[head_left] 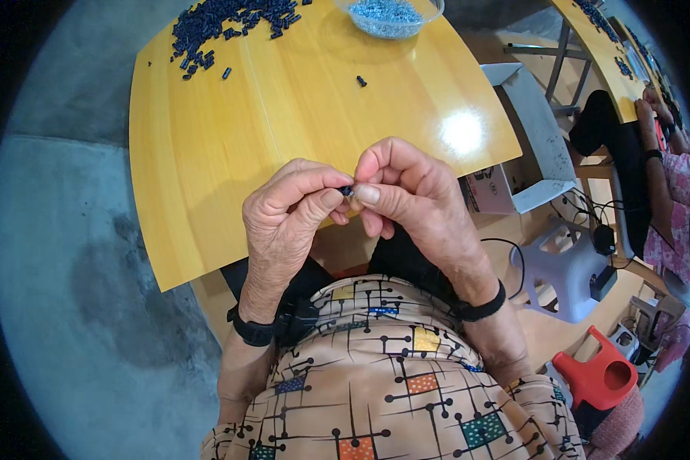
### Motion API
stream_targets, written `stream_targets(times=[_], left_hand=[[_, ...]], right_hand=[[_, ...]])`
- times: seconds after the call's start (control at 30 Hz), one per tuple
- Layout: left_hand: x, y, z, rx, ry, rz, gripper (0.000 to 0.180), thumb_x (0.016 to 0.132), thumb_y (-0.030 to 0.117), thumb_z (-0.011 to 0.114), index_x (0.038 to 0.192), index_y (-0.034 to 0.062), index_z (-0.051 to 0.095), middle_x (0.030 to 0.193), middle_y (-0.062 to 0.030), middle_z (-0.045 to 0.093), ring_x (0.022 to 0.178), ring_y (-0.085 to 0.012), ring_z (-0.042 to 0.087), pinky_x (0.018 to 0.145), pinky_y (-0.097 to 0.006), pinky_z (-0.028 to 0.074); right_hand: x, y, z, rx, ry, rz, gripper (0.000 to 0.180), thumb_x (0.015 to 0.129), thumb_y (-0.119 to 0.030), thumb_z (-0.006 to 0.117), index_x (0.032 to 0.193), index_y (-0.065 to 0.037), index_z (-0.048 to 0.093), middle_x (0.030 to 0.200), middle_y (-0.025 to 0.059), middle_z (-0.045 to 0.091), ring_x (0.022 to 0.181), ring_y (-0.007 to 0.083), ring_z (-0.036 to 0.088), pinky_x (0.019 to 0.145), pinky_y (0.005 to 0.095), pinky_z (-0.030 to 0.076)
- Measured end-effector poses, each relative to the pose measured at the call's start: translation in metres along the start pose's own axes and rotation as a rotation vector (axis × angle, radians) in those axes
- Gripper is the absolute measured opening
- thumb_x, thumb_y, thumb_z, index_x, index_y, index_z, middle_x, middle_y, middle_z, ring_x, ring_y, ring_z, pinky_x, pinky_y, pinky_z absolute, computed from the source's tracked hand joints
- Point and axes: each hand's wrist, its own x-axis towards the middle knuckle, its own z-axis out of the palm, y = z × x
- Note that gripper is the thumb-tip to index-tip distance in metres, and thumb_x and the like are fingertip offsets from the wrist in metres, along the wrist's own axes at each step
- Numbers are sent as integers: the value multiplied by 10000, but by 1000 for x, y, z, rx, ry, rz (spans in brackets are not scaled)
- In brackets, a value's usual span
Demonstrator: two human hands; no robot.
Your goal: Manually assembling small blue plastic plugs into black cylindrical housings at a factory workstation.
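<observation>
At frame centre, left hand (280,211) and right hand (425,195) fingertips clamp a small dark piece (346,191), likely fine fitting that calls for steady alignment.

Assy wkshp: dk pcs heap (207,31), co-worker (671,172), 2nd tbl (628,96)

White glare on yellow tabletop (207,153), bent edges, black fisheye corners

A lavender stool (575,264) stands between an open box (540,123) and a red stool (589,379).
</observation>
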Motion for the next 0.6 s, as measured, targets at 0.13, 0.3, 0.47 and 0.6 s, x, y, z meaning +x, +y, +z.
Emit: stream_targets(times=[0.13,0.3,0.47,0.6], left_hand=[[-1,1,-4,30,-21,21,118,848,14,626,957,-25,653,879,-103,619,693,-136,614,607,-230,514],[-2,4,-5,124,-62,8,115,833,23,647,942,-6,670,860,-91,624,667,-118,604,595,-213,502],[-3,3,-7,126,-63,-1,123,826,11,652,946,-2,671,846,-90,628,650,-112,602,579,-206,498],[-4,1,-5,106,-44,5,121,824,3,654,943,-4,671,834,-92,630,645,-111,601,569,-210,499]], right_hand=[[2,2,-2,42,-35,54,101,906,-103,581,967,-42,528,765,6,618,590,31,541,485,152,405],[1,1,-2,50,-34,90,103,903,-106,587,955,-38,529,745,7,612,579,32,537,478,154,401],[1,2,1,-57,8,90,106,904,-116,590,933,-33,533,716,-3,590,566,30,521,468,158,390],[2,6,2,-60,30,37,108,903,-118,594,935,-33,537,699,-16,569,561,28,506,463,158,377]])
